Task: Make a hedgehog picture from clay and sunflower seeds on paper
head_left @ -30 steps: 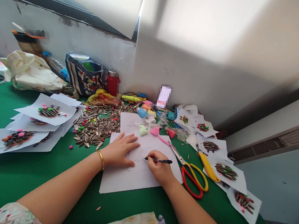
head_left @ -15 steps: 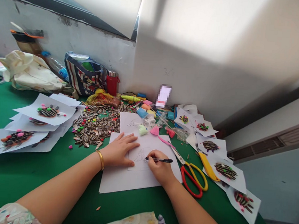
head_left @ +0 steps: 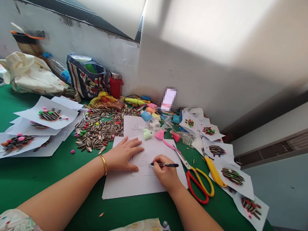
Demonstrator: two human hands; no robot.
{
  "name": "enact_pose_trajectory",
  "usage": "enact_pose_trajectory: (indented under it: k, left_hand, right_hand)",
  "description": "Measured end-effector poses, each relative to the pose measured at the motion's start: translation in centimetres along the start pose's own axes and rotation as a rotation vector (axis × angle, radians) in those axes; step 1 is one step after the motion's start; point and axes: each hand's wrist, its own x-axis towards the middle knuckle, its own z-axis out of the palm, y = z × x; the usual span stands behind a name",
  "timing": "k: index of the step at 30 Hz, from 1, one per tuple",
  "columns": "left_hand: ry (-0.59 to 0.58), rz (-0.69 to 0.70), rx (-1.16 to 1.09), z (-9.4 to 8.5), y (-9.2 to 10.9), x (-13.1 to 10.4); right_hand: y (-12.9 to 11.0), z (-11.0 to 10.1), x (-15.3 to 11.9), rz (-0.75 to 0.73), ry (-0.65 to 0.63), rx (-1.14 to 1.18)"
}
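White paper (head_left: pixel 126 188) lies on the green table, with a small line drawing (head_left: pixel 145 160) on its upper sheet. My left hand (head_left: pixel 125 154) rests flat on the paper's left side, fingers spread, holding nothing. My right hand (head_left: pixel 166 172) grips a black pen (head_left: pixel 169 165) just right of the drawing, its tip at the paper. Right of that hand lie scissors with red and yellow handles (head_left: pixel 198 184). Beyond my left hand is a pile of striped seeds (head_left: pixel 99 128).
Sheets with seed figures lie left (head_left: pixel 54 117) and right (head_left: pixel 251 206). A yellow cutter (head_left: pixel 215 171) sits beside the scissors. Coloured clay (head_left: pixel 147 133) lies behind the paper. A red bottle (head_left: pixel 115 86), a striped bag (head_left: pixel 85 77) and a phone (head_left: pixel 168 99) stand near the wall.
My right hand and the pen have shifted very slightly to the right. My left hand remains in the same place.
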Motion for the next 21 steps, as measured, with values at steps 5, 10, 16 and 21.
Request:
enact_pose_trajectory:
  k: [5,10,16,21]
  left_hand:
    - [0.013,0.009,-0.011,0.16,-0.14,-0.01]
    - [0.009,0.008,-0.006,0.21,-0.19,0.01]
    - [0.005,0.003,-0.004,0.02,-0.02,0.0]
    - [0.005,0.004,-0.005,-0.02,0.0,0.0]
  right_hand:
    - [-0.11,-0.04,-0.02,0.009,-0.011,-0.008]
    - [0.0,-0.05,-0.05,0.03,-0.011,0.0]
    - [-0.07,-0.12,0.07,0.003,0.009,-0.002]
    - [0.1,0.03,0.11,0.001,-0.012,-0.01]
